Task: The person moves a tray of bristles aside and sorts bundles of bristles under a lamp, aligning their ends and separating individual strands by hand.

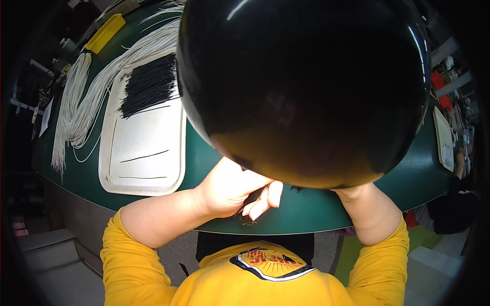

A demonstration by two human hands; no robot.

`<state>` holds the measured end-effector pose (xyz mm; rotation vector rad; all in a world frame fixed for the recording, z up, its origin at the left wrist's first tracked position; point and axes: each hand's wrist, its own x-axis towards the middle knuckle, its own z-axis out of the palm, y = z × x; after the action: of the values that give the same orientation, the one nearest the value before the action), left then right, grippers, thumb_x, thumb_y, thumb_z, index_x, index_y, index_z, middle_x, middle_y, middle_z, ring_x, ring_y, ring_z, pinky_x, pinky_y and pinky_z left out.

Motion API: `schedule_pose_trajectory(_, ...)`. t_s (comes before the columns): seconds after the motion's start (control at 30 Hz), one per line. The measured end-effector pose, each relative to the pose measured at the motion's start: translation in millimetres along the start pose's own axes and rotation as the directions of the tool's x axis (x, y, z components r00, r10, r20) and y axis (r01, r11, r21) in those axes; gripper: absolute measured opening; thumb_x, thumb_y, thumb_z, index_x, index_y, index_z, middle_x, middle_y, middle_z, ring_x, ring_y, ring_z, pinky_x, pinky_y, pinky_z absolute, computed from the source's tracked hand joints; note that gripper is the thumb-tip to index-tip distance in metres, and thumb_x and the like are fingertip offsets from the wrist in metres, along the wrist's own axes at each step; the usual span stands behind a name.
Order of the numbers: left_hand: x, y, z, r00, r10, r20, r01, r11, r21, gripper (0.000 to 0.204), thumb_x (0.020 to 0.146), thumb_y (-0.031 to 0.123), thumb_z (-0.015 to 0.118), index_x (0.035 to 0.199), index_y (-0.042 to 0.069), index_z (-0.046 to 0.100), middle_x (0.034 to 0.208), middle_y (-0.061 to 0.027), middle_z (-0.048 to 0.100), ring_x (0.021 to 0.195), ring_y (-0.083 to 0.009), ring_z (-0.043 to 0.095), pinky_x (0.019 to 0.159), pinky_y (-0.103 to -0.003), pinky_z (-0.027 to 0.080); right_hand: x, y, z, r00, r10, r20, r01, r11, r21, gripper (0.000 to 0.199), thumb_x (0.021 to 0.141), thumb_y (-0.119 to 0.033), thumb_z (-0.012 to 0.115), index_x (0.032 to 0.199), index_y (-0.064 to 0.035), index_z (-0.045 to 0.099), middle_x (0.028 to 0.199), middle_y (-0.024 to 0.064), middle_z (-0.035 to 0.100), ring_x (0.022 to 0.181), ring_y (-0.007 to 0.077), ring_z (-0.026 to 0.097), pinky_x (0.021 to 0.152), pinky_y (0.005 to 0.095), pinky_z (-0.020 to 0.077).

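Observation:
My left hand [239, 189] is closed at the table's near edge, its fingers curled around a bundle of thin black wires [247, 218]. The ends of that bundle poke out below the fingers. Of my right hand [355, 192], only the wrist side shows, because a large glossy black dome, like a lamp shade [306, 97], covers its fingers. Left of my left hand lies a white tray [148, 135] with a dense pile of short black wires [149, 84] at its far end. A few single wires lie loose in the tray's nearer part.
Long bundles of white wires [97, 104] spread over the green table [199, 158] beyond and left of the tray. A yellow bin [105, 33] stands far left. At the right edge is another pale tray [443, 137], near another person's arm [460, 164]. The dome hangs low over the table's middle.

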<state>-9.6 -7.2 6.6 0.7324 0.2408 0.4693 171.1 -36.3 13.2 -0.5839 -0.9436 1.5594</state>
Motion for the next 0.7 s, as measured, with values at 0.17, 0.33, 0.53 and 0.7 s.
schedule_pose_trajectory(0.17, -1.3, 0.0, 0.5, 0.998, -0.055, -0.032, 0.054, 0.998, -0.026, 0.018, 0.086, 0.013, 0.042, 0.083, -0.003, 0.05, 0.061, -0.0116, 0.056, 0.037, -0.0114, 0.049, 0.033, -0.018, 0.036, 0.6, -2.4, 4.6, 1.0, 0.023, -0.019, -0.026, 0.984, -0.174, 0.015, 0.083, -0.006, 0.04, 0.087, 0.0027, 0.051, 0.065, 0.009, 0.055, 0.043, 0.008, 0.042, 0.04, 0.017, 0.03)
schedule_pose_trajectory(0.33, -0.5, 1.1, 3.4, 0.998, -0.064, -0.024, 0.063, 0.997, -0.04, 0.018, 0.086, 0.013, 0.042, 0.082, -0.003, 0.05, 0.061, -0.0117, 0.055, 0.037, -0.0113, 0.048, 0.033, -0.018, 0.037, 1.1, 0.7, 4.9, 1.0, -0.005, -0.02, 0.001, 0.972, -0.234, 0.008, 0.078, -0.003, 0.049, 0.081, 0.0025, 0.055, 0.06, 0.006, 0.055, 0.042, 0.006, 0.043, 0.039, 0.0163, 0.0308)
schedule_pose_trajectory(0.53, -0.9, 1.3, 4.4, 0.995, -0.052, -0.082, 0.057, 0.997, 0.053, 0.015, 0.086, 0.009, 0.041, 0.081, -0.003, 0.049, 0.058, -0.0101, 0.053, 0.037, -0.0102, 0.048, 0.032, -0.018, 0.034, 3.1, 4.2, 0.7, 0.999, -0.043, 0.011, 0.044, 0.954, -0.297, 0.004, 0.073, 0.001, 0.056, 0.077, 0.0026, 0.058, 0.06, 0.0047, 0.057, 0.045, 0.0053, 0.047, 0.042, 0.016, 0.0349)
schedule_pose_trajectory(0.7, -1.1, 5.9, 5.9, 0.995, -0.089, -0.048, 0.093, 0.991, 0.093, 0.014, 0.085, 0.007, 0.041, 0.081, -0.005, 0.048, 0.058, -0.0102, 0.053, 0.036, -0.0102, 0.047, 0.031, -0.017, 0.033, 4.0, 13.4, 2.4, 0.985, -0.168, 0.038, 0.172, 0.98, -0.105, 0.009, 0.073, 0.004, 0.056, 0.082, 0.0035, 0.057, 0.069, 0.0071, 0.059, 0.059, 0.0097, 0.056, 0.054, 0.0188, 0.0449)
